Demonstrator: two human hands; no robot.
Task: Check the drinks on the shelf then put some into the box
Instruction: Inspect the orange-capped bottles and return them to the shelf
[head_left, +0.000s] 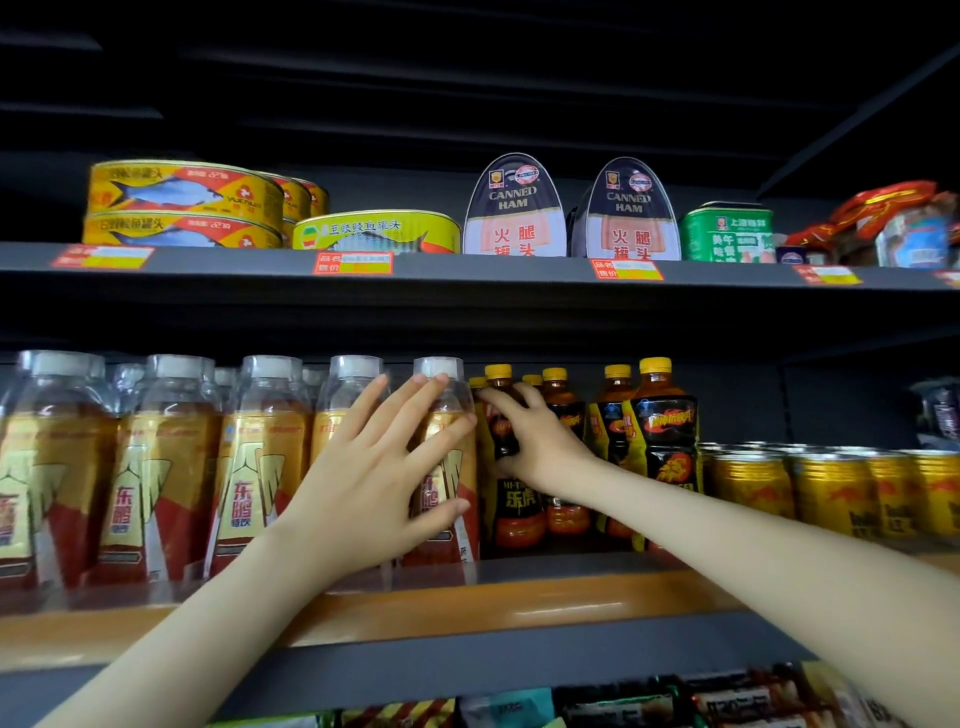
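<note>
Both hands are up at the drinks shelf (571, 600). The left hand (371, 467) is spread over the end gold-label bottle (440, 371), thumb and forefinger hooked round it. The right hand (530, 436) is curled on the dark bottle (514, 514) just beside. The 2 bottles stand touching, packed tight among their neighbours (no box in sight from here). Pulling either out at a tilt could topple the row behind, and the left's loose hold might slip on the smooth plastic.
</note>
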